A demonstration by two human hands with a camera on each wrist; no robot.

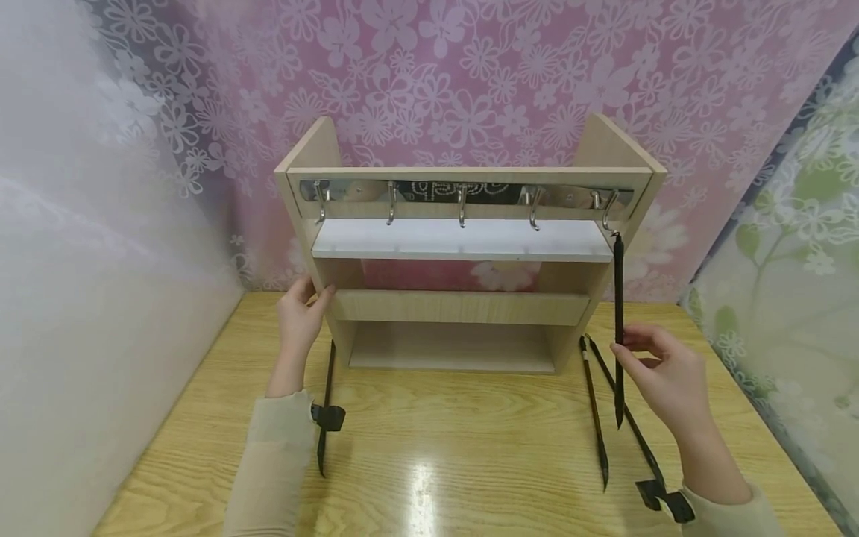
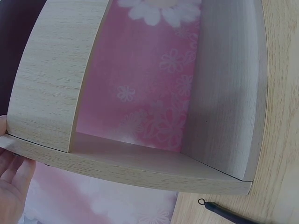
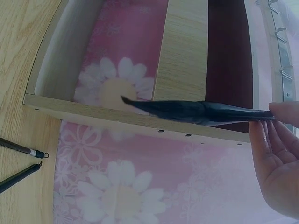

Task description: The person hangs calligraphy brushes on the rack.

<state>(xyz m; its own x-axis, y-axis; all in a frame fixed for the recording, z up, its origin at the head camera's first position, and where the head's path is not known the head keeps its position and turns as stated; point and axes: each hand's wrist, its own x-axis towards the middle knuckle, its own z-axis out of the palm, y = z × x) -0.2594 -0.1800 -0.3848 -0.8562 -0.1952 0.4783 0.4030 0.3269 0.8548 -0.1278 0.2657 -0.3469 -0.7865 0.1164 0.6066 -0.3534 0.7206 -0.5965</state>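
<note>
My right hand (image 1: pixel 671 373) pinches a dark calligraphy brush (image 1: pixel 619 298) between thumb and fingers. The brush hangs upright, bristle tip down, its top loop at the rightmost metal hook (image 1: pixel 609 211); whether the loop is over the hook, I cannot tell. In the right wrist view the brush (image 3: pixel 201 112) crosses in front of the side panel. On the other side, my left hand (image 1: pixel 300 317) grips the left side panel of a small wooden shelf (image 1: pixel 456 307), thumb in front and fingers behind. The left wrist view shows those fingers (image 2: pixel 18 179) at the panel's edge.
A metal strip with several hooks (image 1: pixel 461 205) runs along the shelf's top front. One brush (image 1: pixel 329 380) lies on the wooden table (image 1: pixel 429 432) at the left. Two more brushes, a brown-handled one (image 1: pixel 593 403) and a black one (image 1: pixel 634 425), lie at the right. Flowered walls stand around.
</note>
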